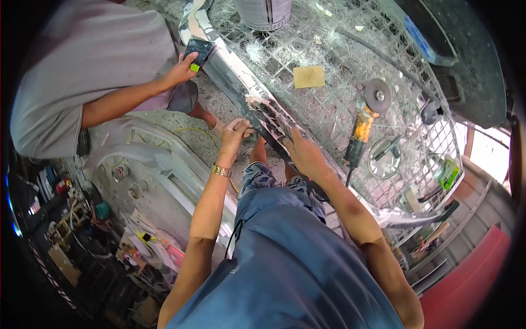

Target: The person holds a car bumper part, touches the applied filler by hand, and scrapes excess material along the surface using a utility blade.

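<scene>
A long dark car body part, seemingly a bumper (227, 74), with patches of white and pinkish filler, runs diagonally along the near edge of the mesh table. My left hand (236, 135), with a gold watch (221, 170) on its wrist, is pinched closed at the part's lower edge; anything between the fingertips is hidden. My right hand (303, 153) rests against the part farther right, fingers curled and closed. Whatever it grips is too hidden to name. Between my hands the surface is rough, with flaking filler (268, 112).
A co-worker's hand (181, 72) presses a black block (199, 52) on the part. On the fibre-strewn mesh table (329, 118) lie an angle grinder (362, 123), a sandpaper sheet (309, 77), a bucket (264, 12) and a round lid (384, 158). A pale bumper (181, 181) lies below left.
</scene>
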The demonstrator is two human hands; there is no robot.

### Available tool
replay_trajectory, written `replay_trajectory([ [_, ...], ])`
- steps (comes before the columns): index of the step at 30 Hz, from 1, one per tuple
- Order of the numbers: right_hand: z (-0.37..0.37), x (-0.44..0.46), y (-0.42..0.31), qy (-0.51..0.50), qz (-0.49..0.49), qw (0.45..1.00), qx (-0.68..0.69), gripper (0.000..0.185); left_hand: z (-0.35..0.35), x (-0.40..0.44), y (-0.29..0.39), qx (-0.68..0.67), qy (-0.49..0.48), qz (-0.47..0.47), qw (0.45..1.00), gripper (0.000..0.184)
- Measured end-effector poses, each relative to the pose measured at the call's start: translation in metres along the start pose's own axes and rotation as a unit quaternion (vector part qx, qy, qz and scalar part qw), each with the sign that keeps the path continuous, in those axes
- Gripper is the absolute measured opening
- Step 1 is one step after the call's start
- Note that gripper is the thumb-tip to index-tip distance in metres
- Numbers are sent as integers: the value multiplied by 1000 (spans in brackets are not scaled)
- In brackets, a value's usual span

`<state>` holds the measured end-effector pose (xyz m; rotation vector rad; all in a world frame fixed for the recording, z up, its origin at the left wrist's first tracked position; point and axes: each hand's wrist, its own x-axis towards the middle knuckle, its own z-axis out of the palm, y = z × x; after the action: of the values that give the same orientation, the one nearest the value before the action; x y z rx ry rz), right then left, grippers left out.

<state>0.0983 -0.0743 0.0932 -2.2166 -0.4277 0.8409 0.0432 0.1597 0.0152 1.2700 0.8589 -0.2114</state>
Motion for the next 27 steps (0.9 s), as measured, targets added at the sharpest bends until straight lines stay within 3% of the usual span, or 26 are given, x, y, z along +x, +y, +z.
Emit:
replay_trajectory([
  [1, 7, -3, -3, 4, 13, 1000, 7, 20, -2, 0, 0, -5, -17, -1, 1000, 25],
  [3, 17, -9, -7, 77, -76, 994, -2, 24, -5, -2, -1, 5, -46, -20, 999, 21],
  [9, 25, -6, -31, 31, 23, 998, -46, 23, 3, -14, 8, -2, -174, -74, 982, 19],
  [11, 13, 2, -27, -16, 117, 993, -2, 23, -4, -6, -11, 2, -181, -62, 982, 21],
  [16, -4, 28, 24, 46, 21, 999, -1, 25, -15, 1, -6, 64, -202, -75, 974, 22],
  [21, -27, 46, 30, -90, 5, 996, -10, 26, -28, 8, -6, 75, -193, -55, 977, 21],
  [25, -15, 36, 16, -59, 2, 998, -23, 27, -26, 6, 3, 50, -159, -75, 983, 21],
  [27, 6, 22, 2, 8, 10, 1000, -18, 26, -21, 3, 7, 52, -165, -75, 982, 23],
])
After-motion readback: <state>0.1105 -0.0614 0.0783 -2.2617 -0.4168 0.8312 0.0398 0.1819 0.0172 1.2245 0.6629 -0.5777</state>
